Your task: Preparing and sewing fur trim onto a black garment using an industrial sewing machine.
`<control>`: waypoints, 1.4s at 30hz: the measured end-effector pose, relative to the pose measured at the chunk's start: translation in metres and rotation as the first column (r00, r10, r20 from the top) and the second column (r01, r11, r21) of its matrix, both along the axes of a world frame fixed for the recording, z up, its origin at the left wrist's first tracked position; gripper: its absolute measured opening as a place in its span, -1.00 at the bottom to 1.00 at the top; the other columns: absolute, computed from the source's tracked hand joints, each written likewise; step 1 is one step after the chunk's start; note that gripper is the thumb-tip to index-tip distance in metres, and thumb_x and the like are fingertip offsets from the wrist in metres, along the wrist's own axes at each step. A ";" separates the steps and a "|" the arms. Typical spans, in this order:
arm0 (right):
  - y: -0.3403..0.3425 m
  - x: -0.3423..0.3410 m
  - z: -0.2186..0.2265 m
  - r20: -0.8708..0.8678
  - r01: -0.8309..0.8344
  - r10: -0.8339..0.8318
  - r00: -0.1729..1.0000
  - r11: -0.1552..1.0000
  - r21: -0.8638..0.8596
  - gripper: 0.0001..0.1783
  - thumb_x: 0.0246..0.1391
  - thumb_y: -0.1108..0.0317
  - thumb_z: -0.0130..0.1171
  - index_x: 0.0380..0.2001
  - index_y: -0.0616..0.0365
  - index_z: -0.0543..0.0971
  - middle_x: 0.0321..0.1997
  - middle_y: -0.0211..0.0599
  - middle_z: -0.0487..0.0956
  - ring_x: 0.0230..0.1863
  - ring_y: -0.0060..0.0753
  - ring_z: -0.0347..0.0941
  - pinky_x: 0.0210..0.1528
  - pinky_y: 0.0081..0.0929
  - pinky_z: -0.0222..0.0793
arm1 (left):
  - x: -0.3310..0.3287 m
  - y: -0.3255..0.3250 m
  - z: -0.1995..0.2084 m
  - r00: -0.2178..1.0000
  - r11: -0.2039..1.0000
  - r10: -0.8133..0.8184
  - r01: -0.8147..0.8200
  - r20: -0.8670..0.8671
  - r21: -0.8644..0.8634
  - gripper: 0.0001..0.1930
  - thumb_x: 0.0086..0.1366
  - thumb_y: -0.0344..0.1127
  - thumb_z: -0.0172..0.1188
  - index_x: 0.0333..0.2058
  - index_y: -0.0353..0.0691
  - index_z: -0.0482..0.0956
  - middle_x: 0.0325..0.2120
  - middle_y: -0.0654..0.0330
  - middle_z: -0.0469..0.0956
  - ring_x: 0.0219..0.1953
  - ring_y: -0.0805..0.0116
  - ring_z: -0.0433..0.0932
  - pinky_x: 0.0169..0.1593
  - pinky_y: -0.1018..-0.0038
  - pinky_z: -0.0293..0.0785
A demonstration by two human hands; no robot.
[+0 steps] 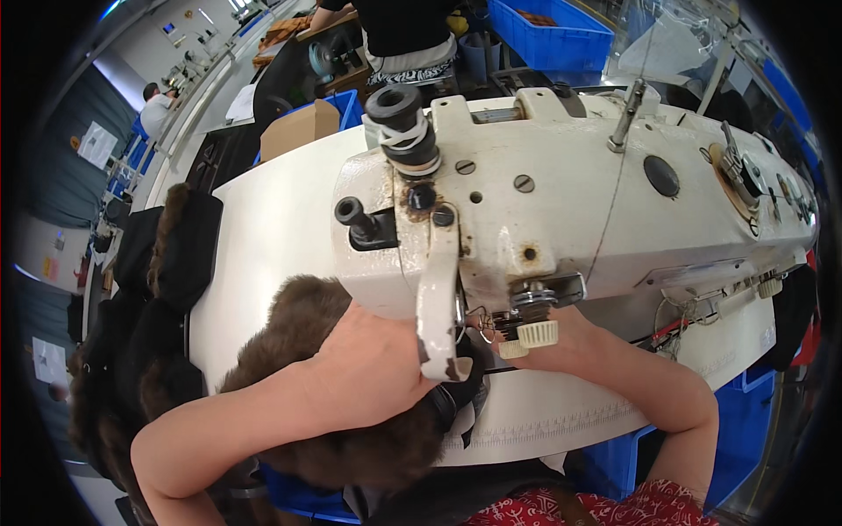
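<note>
A white industrial sewing machine (544, 232) fills the upper middle of the view. My left hand (373, 355) lies on a brown furry piece (303, 320) with dark cloth, at the left of the machine's needle end. Its fingers are hidden behind the machine's white lever (437, 307). On the other side, my right hand (557, 337) reaches in under the machine head, and the tension knobs (537, 333) cover its fingers. Black cloth (452, 403) shows below the lever, between my hands. More of the brown fur (360, 451) hangs over the table's near edge, under my left forearm.
The white table (254, 237) has a ruler scale (561, 430) along its near edge. Black pieces with fur trim (167, 254) are heaped at the left. Blue bins (553, 35) stand beyond the machine and below the table (737, 430). Another person (408, 35) sits at the back.
</note>
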State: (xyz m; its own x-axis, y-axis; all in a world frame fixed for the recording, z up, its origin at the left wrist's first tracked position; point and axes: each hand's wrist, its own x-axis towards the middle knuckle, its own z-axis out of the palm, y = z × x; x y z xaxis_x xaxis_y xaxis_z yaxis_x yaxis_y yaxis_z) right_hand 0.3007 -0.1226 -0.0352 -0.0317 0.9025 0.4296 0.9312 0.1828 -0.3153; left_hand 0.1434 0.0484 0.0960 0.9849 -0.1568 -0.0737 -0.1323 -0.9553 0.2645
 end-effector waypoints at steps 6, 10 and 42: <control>-0.002 -0.006 0.021 -0.026 0.023 -0.022 0.999 0.999 0.042 -0.90 -0.14 0.35 0.20 -0.59 0.06 0.48 -0.55 -0.40 0.46 -0.54 -0.33 0.52 -0.55 -0.38 0.45 | -0.012 -0.010 -0.006 0.987 0.998 -0.035 0.027 0.155 0.055 -0.76 0.20 -0.13 0.29 -0.23 -0.10 0.67 -0.35 0.23 0.54 -0.32 0.23 0.55 -0.33 0.29 0.44; -0.005 -0.012 0.026 -0.105 -0.006 0.001 0.994 0.999 -0.044 -0.91 -0.06 0.35 0.18 -0.47 0.09 0.51 -0.52 -0.38 0.49 -0.52 -0.30 0.56 -0.57 -0.35 0.45 | -0.014 -0.014 -0.008 0.975 0.992 0.128 -0.124 -0.179 0.032 -0.73 0.25 -0.12 0.24 -0.13 -0.04 0.63 -0.29 0.22 0.53 -0.30 0.17 0.53 -0.36 0.29 0.42; -0.007 -0.020 0.011 0.189 0.057 -0.075 0.979 0.994 0.096 -0.68 0.02 0.34 0.07 -0.14 0.08 0.60 -0.49 -0.47 0.46 -0.42 -0.46 0.47 -0.42 -0.52 0.38 | -0.016 0.000 -0.029 0.873 0.896 0.444 -0.432 -0.204 0.103 -0.68 0.33 -0.37 0.14 0.06 -0.11 0.56 -0.07 0.22 0.63 -0.01 0.39 0.59 0.02 0.46 0.40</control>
